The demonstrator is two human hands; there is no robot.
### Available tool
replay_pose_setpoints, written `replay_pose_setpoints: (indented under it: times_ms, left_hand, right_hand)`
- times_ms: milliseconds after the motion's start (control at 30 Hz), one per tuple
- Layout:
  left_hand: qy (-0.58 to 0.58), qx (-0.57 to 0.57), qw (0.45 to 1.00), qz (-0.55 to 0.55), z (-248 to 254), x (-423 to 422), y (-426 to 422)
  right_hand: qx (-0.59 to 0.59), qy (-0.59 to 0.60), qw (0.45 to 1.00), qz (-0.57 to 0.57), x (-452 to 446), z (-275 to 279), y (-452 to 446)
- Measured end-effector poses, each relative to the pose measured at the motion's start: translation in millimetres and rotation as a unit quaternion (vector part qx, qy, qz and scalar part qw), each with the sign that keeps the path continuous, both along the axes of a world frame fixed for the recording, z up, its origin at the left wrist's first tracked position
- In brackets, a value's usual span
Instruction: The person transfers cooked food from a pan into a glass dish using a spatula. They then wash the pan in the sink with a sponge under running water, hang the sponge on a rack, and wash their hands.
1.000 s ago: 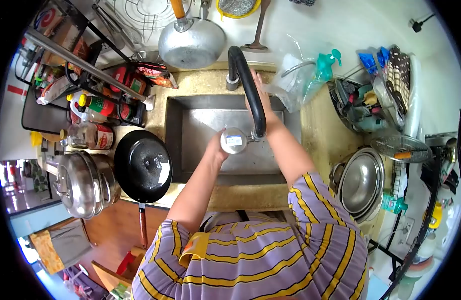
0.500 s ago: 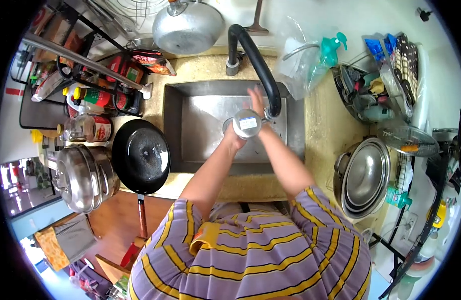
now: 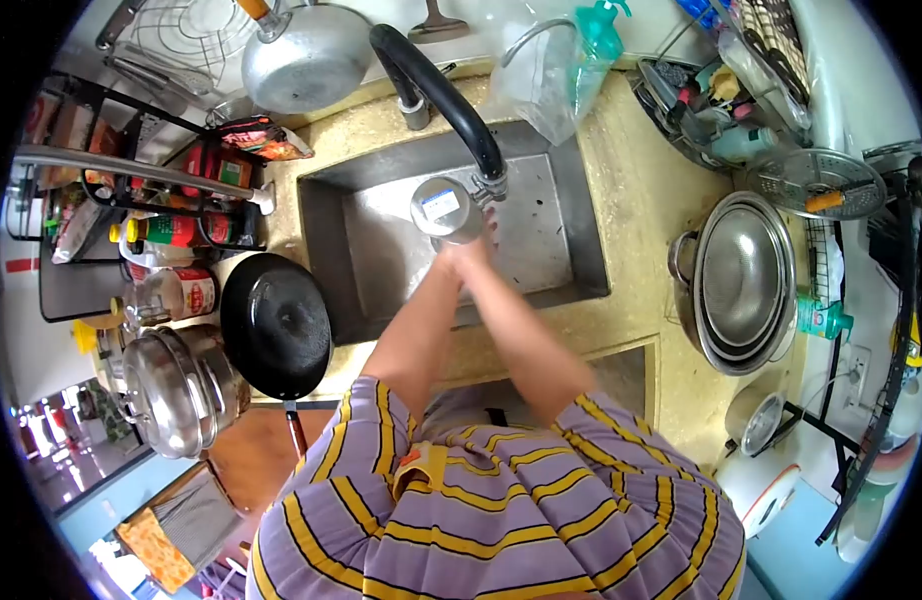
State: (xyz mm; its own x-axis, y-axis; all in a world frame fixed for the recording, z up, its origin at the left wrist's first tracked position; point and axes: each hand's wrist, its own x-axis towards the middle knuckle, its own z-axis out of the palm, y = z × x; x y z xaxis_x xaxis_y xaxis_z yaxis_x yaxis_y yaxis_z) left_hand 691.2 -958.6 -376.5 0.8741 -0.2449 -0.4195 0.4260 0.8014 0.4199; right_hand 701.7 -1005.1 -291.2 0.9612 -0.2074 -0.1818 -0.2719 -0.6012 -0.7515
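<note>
A metal cylinder with a white and blue label on its round end (image 3: 443, 206) is over the sink (image 3: 526, 225), beside the outlet of the black curved faucet (image 3: 446, 95). My left hand (image 3: 447, 246) is just below the cylinder, its fingers mostly hidden behind it. My right hand (image 3: 478, 245) lies close against the left at the wrists, with a few fingertips showing to the right of the cylinder under the faucet outlet. What its fingers touch is hidden.
A black frying pan (image 3: 276, 325) and a lidded steel pot (image 3: 171, 390) stand left of the sink. Nested steel bowls (image 3: 739, 275) are on the right. Behind the sink are a kettle-like metal pot (image 3: 306, 60) and a green pump bottle (image 3: 598, 40).
My right hand has come down from behind the faucet to beside my left hand and the cylinder. The view has turned and shifted, so the sink appears tilted.
</note>
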Motion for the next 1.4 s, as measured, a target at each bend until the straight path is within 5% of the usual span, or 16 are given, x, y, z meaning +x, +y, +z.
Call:
replay_pose_setpoints:
  times_ms: [167,200,233,333,433,567,600,633,700,900,1000,1033,1100,1167,1200,1400]
  left_hand:
    - [0.051,-0.066,0.995,0.060,42.3,4.2,-11.3]
    - [-0.057,-0.230,0.971,-0.029,45.4,5.0,-14.6]
    - [0.054,-0.092,0.994,-0.029,65.9,-5.0,-26.7]
    - [0.001,-0.126,0.992,0.000,48.2,-0.2,-17.2]
    - [-0.178,-0.063,0.982,0.004,-17.1,0.3,-5.1]
    - [-0.042,-0.195,0.980,-0.027,43.1,-1.0,-16.8]
    - [0.072,-0.096,0.993,0.006,86.4,-10.2,-28.3]
    - [0.074,-0.089,0.993,-0.002,86.4,-15.1,-25.9]
    - [0.007,-0.128,0.992,0.016,81.9,-9.1,-15.0]
    - [0.025,-0.100,0.991,0.082,69.5,-8.7,-12.1]
    - [0.071,-0.070,0.995,0.016,98.5,-22.3,-24.2]
    - [0.116,-0.065,0.991,-0.008,95.2,-29.1,-22.4]
    - [0.074,-0.052,0.996,0.007,53.6,-21.7,-9.3]
    - [0.072,0.017,0.996,0.040,48.6,-7.4,-3.8]
    - [0.075,-0.242,0.966,0.052,55.6,-1.4,2.1]
    - [-0.026,-0.249,0.965,0.077,136.8,-27.7,-27.7]
  right_hand:
    - [0.048,0.120,0.990,0.054,9.1,18.9,-9.0]
    - [0.081,0.210,0.971,0.081,36.9,8.9,-32.5]
    - [0.094,0.268,0.954,0.100,52.4,7.9,-48.5]
    - [-0.131,0.045,0.990,0.040,15.1,-3.3,-13.4]
    - [0.016,0.041,0.994,0.101,-30.1,41.6,2.9]
    - [-0.004,0.009,0.999,0.045,9.8,-15.2,-28.1]
    - [0.004,0.092,0.986,0.142,32.3,-32.7,-47.1]
    - [0.078,0.146,0.985,0.056,29.6,-5.1,-43.6]
    - [-0.074,-0.080,0.993,-0.041,2.4,-16.1,-13.0]
    - [0.005,0.088,0.996,0.009,-20.2,58.8,2.0]
    - [0.042,0.113,0.993,0.005,35.0,-12.7,-29.6]
    - [0.041,0.197,0.979,0.046,37.3,-4.1,-30.8]
    - [0.348,0.170,0.920,-0.062,24.7,-5.9,-18.5]
    - [0.672,0.070,0.718,-0.168,2.6,2.2,-9.3]
    - [0.793,0.032,0.579,-0.185,-7.1,2.5,-11.0]
    - [0.637,0.020,0.769,-0.040,2.1,-5.2,-17.6]
